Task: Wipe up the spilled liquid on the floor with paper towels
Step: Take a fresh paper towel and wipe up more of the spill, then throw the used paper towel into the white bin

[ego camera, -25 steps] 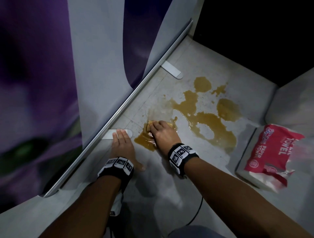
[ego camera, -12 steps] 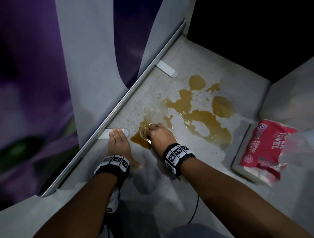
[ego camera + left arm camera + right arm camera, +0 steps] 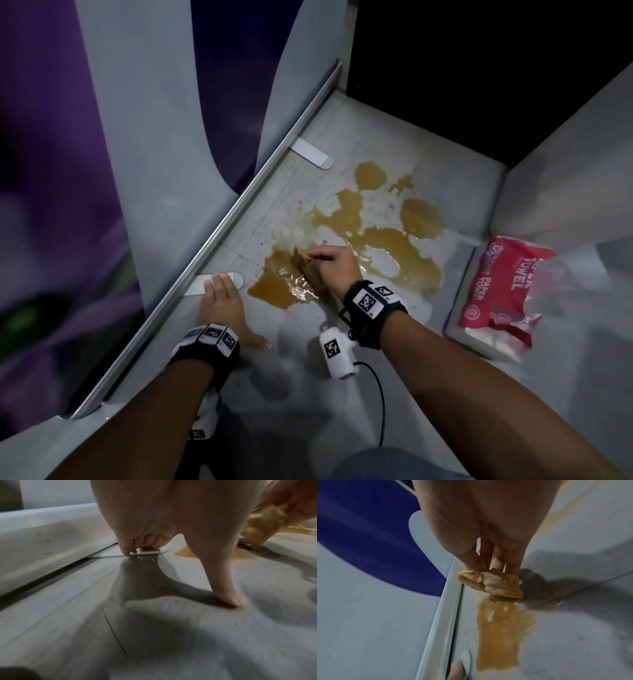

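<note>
A brown spill [image 3: 373,236] spreads in several joined pools over the grey floor [image 3: 308,394]. My right hand [image 3: 330,265] pinches a soaked, brown wad of paper towel [image 3: 303,265] by its top, its lower end touching the near part of the spill [image 3: 498,635]. In the right wrist view the wad [image 3: 489,584] hangs from my fingertips [image 3: 496,562]. My left hand [image 3: 221,298] lies flat on the floor left of the spill, fingers straight, fingertips on a white foot plate [image 3: 202,282]; its thumb [image 3: 224,588] presses the floor.
A red pack of paper towels [image 3: 503,294] lies on the floor at the right. A purple and grey panel with a metal rail [image 3: 212,240] runs along the left. A second foot plate [image 3: 311,154] sits further back. A grey wall [image 3: 565,164] rises at right.
My right hand has turned and lifted from pressing the wad flat to pinching it by its top over the near puddle. My left hand has stayed planted on the floor.
</note>
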The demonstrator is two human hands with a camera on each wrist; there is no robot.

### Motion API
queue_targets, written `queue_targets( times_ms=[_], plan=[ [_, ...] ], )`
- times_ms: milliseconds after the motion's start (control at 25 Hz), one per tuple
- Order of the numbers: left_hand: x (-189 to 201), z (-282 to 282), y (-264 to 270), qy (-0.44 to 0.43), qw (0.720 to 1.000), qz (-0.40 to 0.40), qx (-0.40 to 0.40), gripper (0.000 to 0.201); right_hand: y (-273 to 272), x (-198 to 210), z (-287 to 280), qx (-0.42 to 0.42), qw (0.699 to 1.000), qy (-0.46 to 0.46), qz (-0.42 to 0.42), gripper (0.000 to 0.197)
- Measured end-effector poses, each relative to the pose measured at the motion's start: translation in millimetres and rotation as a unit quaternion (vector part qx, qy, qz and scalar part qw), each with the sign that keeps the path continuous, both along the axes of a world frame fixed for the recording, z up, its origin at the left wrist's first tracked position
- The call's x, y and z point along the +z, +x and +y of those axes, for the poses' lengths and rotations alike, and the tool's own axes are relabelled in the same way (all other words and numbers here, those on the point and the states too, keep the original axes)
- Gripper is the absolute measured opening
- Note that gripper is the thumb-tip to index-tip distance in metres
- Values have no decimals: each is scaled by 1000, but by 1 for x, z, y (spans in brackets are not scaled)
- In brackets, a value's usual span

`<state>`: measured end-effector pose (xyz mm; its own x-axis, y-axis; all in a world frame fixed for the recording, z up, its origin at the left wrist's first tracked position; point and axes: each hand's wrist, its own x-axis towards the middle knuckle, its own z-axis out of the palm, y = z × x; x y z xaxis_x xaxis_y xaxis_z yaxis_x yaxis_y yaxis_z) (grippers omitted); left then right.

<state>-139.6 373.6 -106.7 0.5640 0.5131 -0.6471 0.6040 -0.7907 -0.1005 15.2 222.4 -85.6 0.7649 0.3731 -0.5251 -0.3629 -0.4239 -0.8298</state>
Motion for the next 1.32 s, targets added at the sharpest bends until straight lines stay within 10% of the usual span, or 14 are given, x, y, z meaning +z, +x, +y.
queue_targets(
  times_ms=[160, 520, 920, 1320],
  plan=[
    [19, 12, 10, -25, 999, 23, 27, 169, 15, 23, -19, -57, 992, 56, 101, 31],
    [113, -22, 99, -55, 995, -78, -24, 69, 70, 109, -68, -91, 987, 111, 74, 30],
    [222, -134, 221, -73, 963, -202, -163, 67, 148, 241, -160, -198, 960, 200, -1, 34],
    [234, -196, 240, -68, 944, -190, -262, 73, 240, 295, -286, -405, 887, 203, -91, 39]
  ],
)
